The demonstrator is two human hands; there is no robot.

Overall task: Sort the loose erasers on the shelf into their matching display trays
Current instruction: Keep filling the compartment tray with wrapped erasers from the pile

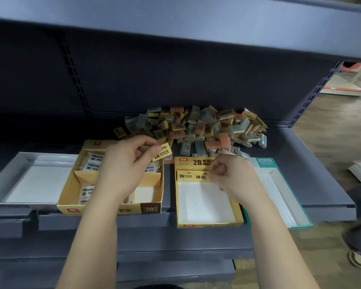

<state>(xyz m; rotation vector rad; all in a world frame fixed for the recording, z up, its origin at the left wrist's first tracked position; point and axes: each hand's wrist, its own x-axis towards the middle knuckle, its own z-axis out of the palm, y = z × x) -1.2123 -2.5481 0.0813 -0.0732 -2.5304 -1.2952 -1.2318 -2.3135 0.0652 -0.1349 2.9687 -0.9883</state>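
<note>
The light pinch of your left hand (128, 166) could drop the small yellow rectangular eraser (163, 153) into the wrong deep yellow cardboard tray (81, 210) beneath; your right hand (228, 174) is curled, hold unclear.

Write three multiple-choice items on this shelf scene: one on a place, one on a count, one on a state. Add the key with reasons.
1. Where does the pile of loose erasers lie?
A. On the floor
B. On the shelf, towards its back
C. On the shelf above

2. How many display trays stand in a row on that shelf?
A. Four
B. Two
C. Six

3. What is the left hand doing?
A. Lying flat on the shelf
B. Hanging empty
C. Pinching a yellow eraser

Key:
1 B: the heap sits beyond the trays' far ends.
2 A: a grey-white tray, a divided yellow tray, a plain yellow tray and a teal-edged tray.
3 C: thumb and fingertips hold it over the divided yellow tray's far right corner.
</note>
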